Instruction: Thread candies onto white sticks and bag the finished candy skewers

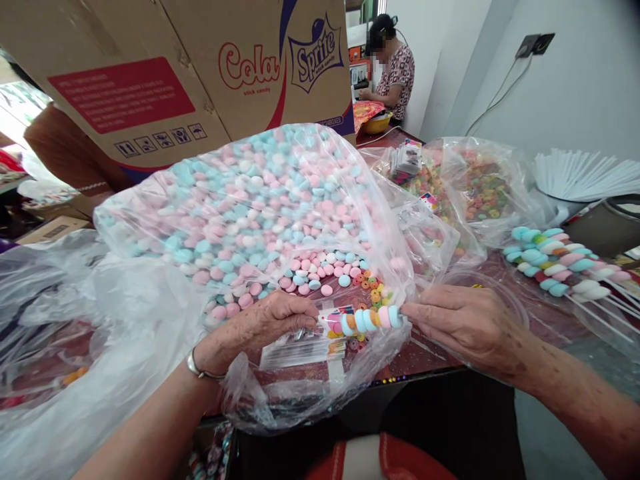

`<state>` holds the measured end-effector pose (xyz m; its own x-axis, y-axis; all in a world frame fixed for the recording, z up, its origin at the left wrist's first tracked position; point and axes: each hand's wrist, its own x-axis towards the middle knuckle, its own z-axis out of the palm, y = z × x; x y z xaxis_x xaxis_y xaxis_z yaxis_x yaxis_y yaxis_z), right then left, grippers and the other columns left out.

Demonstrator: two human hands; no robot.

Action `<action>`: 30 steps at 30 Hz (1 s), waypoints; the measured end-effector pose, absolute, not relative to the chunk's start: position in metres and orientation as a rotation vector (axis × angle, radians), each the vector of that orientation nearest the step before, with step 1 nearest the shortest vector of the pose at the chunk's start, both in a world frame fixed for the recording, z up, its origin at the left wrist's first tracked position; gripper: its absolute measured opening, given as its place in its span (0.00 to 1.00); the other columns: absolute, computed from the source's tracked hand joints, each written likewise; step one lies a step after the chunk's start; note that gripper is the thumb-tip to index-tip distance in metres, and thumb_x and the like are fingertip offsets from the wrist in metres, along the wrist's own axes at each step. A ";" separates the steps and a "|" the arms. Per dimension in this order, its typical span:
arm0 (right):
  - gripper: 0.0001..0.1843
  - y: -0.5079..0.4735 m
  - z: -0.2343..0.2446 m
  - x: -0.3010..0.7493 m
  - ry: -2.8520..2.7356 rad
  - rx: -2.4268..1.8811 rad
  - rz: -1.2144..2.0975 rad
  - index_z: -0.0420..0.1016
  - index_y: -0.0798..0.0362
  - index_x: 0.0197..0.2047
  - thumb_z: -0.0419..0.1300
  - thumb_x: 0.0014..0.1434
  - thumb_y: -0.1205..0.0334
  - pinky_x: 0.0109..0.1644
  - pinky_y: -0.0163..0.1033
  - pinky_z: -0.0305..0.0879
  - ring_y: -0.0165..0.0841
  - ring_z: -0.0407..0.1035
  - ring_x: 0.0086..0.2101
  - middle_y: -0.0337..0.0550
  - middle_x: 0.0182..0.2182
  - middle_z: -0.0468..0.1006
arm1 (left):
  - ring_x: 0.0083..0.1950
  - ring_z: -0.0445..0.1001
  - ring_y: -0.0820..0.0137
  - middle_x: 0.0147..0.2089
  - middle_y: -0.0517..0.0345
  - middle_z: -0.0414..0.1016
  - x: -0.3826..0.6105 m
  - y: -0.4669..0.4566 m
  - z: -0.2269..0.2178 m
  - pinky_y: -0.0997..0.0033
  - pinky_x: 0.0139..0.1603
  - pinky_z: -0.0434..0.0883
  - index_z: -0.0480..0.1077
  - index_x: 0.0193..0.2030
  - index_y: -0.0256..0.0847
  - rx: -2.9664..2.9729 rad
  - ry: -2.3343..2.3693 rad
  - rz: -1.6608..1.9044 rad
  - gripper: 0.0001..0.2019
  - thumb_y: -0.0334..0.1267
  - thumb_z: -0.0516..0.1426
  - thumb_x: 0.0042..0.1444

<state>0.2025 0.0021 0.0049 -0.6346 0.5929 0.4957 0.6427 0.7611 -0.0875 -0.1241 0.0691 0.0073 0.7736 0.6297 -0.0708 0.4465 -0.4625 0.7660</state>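
Observation:
A candy stick (pixel 370 321), strung with blue, pink and orange pieces, lies level between my two hands. My left hand (pixel 280 319) is closed at its left end, beside a printed card; the fingers partly hide what they pinch. At the other end, the fingertips of my right hand (pixel 465 325) are pressed together against the last blue piece. Under the candy stick is a stack of printed cards or packets (pixel 295 353). Loose pink, blue and white candies (pixel 325 270) and small ring candies (pixel 367 283) lie just behind it, at the mouth of a large plastic bag (pixel 240 200).
A big cardboard box (pixel 200 80) stands behind the bag. Finished candy sticks (pixel 555 260) lie at the right, near white sticks (pixel 590 175) and a bag of ring candies (pixel 480 187). Crumpled plastic (pixel 140 340) covers the left. Another person (pixel 395 73) sits at the back.

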 end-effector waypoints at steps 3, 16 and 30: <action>0.14 0.000 0.002 0.199 -2.440 -0.903 -0.076 0.77 0.55 0.42 0.49 0.68 0.66 0.37 0.37 0.65 0.33 0.73 0.32 0.46 0.32 0.79 | 0.32 0.67 0.74 0.32 0.60 0.73 -0.121 0.069 0.009 0.79 0.32 0.63 0.75 0.37 0.37 2.080 0.790 0.182 0.11 0.39 0.53 0.63; 0.11 -0.023 -0.028 0.157 -2.111 -1.314 0.504 0.72 0.52 0.37 0.49 0.66 0.65 0.33 0.35 0.65 0.31 0.73 0.29 0.40 0.30 0.79 | 0.31 0.68 0.72 0.33 0.60 0.74 -0.107 0.065 0.028 0.78 0.30 0.62 0.73 0.48 0.44 2.153 0.804 0.121 0.11 0.41 0.54 0.61; 0.14 -0.032 -0.042 0.131 -1.723 -1.383 0.853 0.71 0.52 0.34 0.47 0.66 0.59 0.30 0.33 0.62 0.30 0.66 0.26 0.37 0.25 0.73 | 0.49 0.74 0.59 0.50 0.50 0.77 -0.077 0.038 0.040 0.63 0.52 0.66 0.71 0.55 0.46 2.342 1.045 0.792 0.18 0.33 0.59 0.57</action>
<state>0.1309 -0.0318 -0.0417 -0.1306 0.9804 0.1476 0.4774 0.1927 -0.8573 -0.0766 0.0378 0.0400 0.5475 0.7747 0.3162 0.5141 -0.6096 0.6034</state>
